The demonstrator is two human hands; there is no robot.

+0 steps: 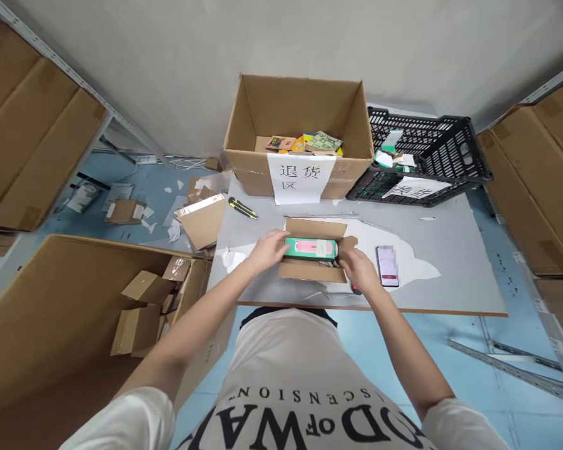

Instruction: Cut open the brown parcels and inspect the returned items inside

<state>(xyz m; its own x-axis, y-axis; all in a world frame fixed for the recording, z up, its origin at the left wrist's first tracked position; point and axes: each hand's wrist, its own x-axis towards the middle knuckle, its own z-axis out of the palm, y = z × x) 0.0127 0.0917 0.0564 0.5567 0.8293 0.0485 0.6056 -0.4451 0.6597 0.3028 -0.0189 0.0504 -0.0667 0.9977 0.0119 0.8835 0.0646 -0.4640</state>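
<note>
Your left grip [271,247] clasps the green-pink box's [310,248] left end; its length runs sideways at frame centre, your right grip [359,270] curled on the carton [312,270].

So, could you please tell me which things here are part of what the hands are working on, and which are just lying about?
In use:
- left hand, on the green and pink box
- right hand, at the small open carton

Lying about:
- phone
- yellow and black knife
- big labelled carton
- black crate
- paper scraps
</note>
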